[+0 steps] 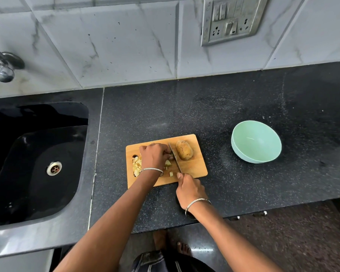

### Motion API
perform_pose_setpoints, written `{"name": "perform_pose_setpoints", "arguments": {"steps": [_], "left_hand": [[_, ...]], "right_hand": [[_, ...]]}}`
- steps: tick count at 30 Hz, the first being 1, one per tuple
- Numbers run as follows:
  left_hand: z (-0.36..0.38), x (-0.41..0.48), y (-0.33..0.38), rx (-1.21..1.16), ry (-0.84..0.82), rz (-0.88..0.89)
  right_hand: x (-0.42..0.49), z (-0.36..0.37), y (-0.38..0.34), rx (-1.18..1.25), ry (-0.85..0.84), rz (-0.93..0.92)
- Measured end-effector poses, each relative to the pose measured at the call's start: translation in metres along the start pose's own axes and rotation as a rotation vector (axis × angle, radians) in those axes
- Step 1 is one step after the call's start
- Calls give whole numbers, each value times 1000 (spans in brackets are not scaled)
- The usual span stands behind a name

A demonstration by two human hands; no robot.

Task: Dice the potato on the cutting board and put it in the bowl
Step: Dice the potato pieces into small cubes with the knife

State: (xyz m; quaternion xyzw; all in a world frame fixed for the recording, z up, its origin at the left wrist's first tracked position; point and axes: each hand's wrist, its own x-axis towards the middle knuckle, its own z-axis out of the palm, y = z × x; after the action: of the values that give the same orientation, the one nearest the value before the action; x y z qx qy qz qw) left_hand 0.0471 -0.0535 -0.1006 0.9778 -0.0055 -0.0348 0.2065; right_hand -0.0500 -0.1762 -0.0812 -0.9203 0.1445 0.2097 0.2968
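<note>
A wooden cutting board (194, 169) lies on the black counter. An unpeeled potato half (184, 152) sits at its far right. My left hand (154, 156) holds a small potato piece down, fingers curled over it, right beside the knife blade (175, 159). My right hand (190, 190) grips the knife handle at the board's near edge. A heap of diced potato (136, 165) lies at the board's left end, and a few loose cubes (168, 163) lie near the blade. The pale green bowl (256, 142) stands to the right with nothing in it.
A black sink (33, 163) with a metal drain lies to the left, a tap (3, 63) above it. The tiled wall behind carries a switch and socket plate (232, 18). The counter's front edge runs just below my right wrist.
</note>
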Motion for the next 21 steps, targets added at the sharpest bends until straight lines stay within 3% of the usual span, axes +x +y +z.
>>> {"name": "perform_pose_setpoints", "arguments": {"steps": [12, 17, 21], "left_hand": [[-7, -9, 7, -47, -3, -20], [-5, -11, 4, -221, 17, -30], [-4, -16, 7, -147, 65, -26]], "right_hand": [[-52, -20, 46, -67, -14, -3], [-35, -27, 28, -59, 30, -66], [-26, -20, 20, -56, 14, -83]]}}
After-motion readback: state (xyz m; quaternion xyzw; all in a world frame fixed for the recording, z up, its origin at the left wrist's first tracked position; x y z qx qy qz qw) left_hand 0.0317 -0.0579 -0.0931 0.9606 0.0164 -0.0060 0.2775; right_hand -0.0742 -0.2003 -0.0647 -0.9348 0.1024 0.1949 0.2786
